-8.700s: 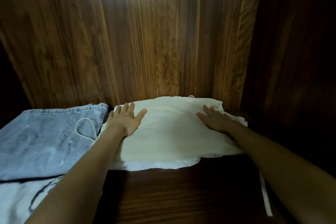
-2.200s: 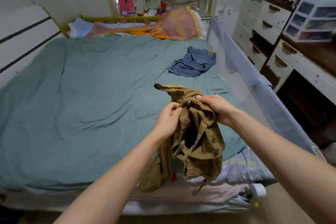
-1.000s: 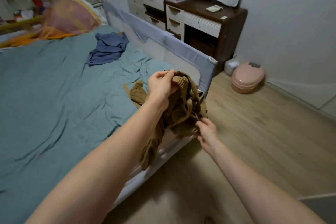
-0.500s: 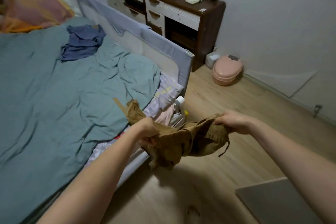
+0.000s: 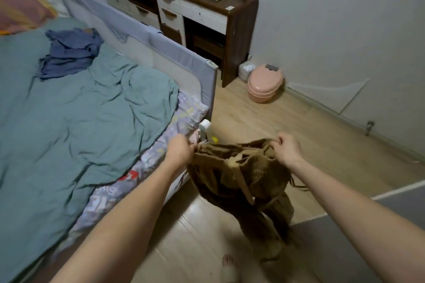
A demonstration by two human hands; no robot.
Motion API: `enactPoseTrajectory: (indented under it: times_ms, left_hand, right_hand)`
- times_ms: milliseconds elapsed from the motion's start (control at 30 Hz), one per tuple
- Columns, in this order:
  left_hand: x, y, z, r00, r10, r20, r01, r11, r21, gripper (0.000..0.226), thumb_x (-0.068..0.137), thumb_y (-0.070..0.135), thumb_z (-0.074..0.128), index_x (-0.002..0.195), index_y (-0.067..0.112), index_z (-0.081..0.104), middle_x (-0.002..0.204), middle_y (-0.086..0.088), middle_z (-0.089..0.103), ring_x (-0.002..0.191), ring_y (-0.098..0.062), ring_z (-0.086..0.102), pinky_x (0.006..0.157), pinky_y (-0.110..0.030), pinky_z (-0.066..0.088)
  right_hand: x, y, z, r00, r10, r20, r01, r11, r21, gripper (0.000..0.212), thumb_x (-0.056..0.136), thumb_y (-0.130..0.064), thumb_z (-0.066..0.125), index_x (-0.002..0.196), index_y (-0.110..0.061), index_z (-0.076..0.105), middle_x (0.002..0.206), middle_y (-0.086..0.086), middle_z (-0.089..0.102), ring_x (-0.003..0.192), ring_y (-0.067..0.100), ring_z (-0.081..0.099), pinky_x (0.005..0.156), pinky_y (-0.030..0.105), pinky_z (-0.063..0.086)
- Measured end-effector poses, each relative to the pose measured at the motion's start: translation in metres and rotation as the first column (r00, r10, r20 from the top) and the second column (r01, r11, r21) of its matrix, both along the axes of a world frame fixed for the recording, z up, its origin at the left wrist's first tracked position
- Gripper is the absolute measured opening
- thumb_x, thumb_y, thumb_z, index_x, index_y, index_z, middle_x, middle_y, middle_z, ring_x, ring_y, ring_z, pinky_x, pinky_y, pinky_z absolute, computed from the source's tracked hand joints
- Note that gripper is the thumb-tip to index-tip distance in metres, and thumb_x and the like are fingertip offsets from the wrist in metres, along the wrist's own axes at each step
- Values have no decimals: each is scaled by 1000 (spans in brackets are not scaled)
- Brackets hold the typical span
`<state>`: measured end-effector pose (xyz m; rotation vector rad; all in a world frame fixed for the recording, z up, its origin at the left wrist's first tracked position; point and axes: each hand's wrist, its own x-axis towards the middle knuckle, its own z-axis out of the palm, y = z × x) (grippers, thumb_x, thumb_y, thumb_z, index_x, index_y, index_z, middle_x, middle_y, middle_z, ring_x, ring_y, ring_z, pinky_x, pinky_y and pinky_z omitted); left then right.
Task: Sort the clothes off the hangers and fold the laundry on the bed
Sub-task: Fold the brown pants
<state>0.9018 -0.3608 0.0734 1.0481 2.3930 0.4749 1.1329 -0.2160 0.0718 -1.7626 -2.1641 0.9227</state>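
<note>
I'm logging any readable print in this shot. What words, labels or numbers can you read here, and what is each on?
Nothing here reads with certainty.
Printed sheet at the bed's edge: large pale letters and a red mark, cut off by the teal duvet and blurred; not readable.
Small label on the dresser top: too small.
Pink potty, its dark patch: no legible text.
Brown garment: no print visible.

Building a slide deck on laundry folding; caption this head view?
Both hands, left and right, hold brown trousers by the waistband beside the bed.

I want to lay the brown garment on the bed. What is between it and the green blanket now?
In the head view, between the brown garment and the green blanket lie the left hand and a strip of printed sheet.
</note>
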Motion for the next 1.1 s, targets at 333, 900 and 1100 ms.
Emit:
enactPoseTrajectory:
  times_ms: [333, 900, 1100]
  left_hand:
    - [-11, -58, -42, 995, 98, 12, -96, 992, -81, 28, 92, 20, 60, 68, 5, 61, 86, -25, 68, 85, -34, 65, 63, -31, 34]
    - [-60, -110, -69, 351, 538, 766, -897, 428, 111, 15, 93, 7, 59, 79, 10, 59, 79, -11, 58, 72, -25, 59, 67, -31, 54]
    - [-31, -131, -74, 999, 45, 19, -49, 931, 362, 29, 85, 30, 63, 112, 20, 67, 115, 0, 62, 115, -20, 51, 102, -36, 40]
  right_hand:
    - [-6, -33, -40, 985, 100, 138, -106, 994, 40, 28, 97, -14, 47, 69, -18, 45, 78, 10, 56, 76, 28, 52, 65, 33, 38]
    - [-97, -68, -28, 765, 528, -368, -570, 821, -6, 24, 89, -20, 58, 69, -18, 46, 99, 10, 67, 98, 26, 60, 85, 44, 47]
    - [-125, -79, -25, 678, 610, -411, -663, 749, 19, 30, 82, -46, 52, 69, -21, 42, 85, 19, 62, 98, 39, 60, 79, 58, 47]
